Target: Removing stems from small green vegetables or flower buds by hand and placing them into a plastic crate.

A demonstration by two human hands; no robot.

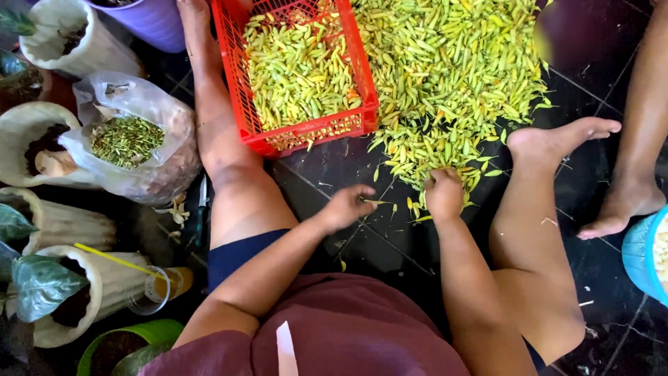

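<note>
On dark floor, hands: left (pixel 348 206) pinches a chili (pixel 376 202); right (pixel 444 194) grips chilies (pixel 445 63).

a home floor workspace: dark tiled floor (pixel 390 244), potted plants (pixel 42 285), red crate (pixel 306 129) of chillies

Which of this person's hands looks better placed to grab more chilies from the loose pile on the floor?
Probably the right hand: it already rests on the near edge of the loose chili pile. The left hand hovers over bare dark floor, pinching one thin chili.
</note>
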